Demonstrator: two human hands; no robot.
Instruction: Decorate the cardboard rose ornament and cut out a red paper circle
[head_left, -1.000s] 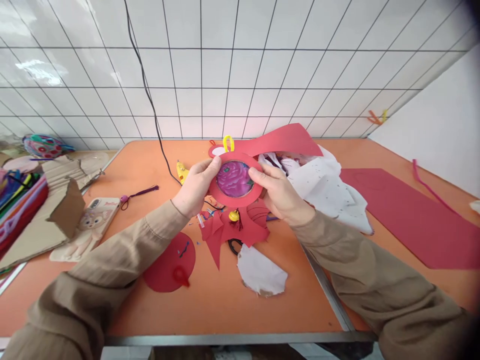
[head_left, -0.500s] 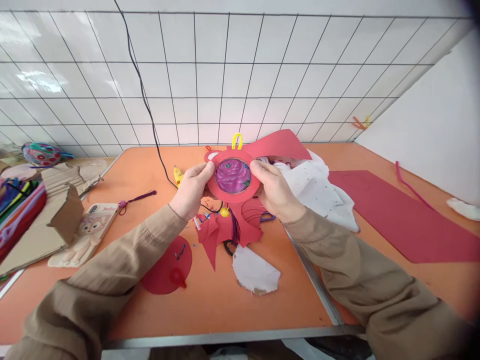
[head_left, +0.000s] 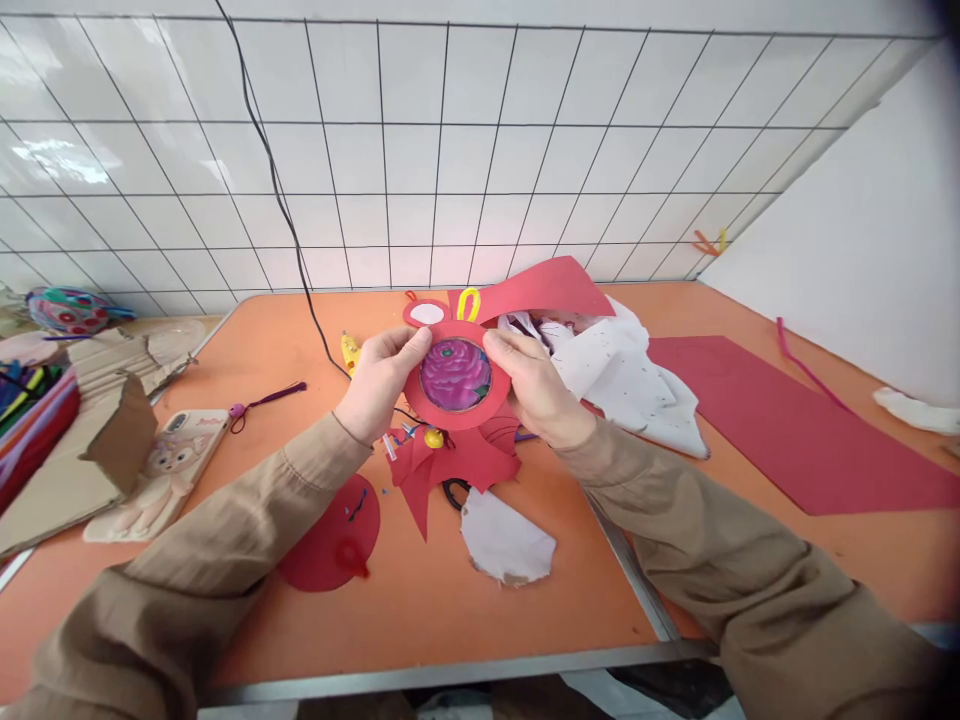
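Fingers [head_left: 416,346] of the left hand [head_left: 379,380] and right hand [head_left: 544,390] pinched the red ring [head_left: 457,417] at opposite sides, above the desk [head_left: 525,620] and nearer its far edge than its near one. The ring was round, with no clear long axis; its face and purple flower panel [head_left: 455,375] looked toward the wearer, the yellow loop [head_left: 469,293] pointed to the far edge, and a yellow bell [head_left: 433,438] hung at the lower side. Both forearms slanted inward from the near edge, thumbs on the ring's face, other fingers mostly hidden. Compared with half a second earlier, the ring sat lower in view, the white oval [head_left: 427,313] behind it showed fully, and the long dark tassel below the bell was largely out of sight.
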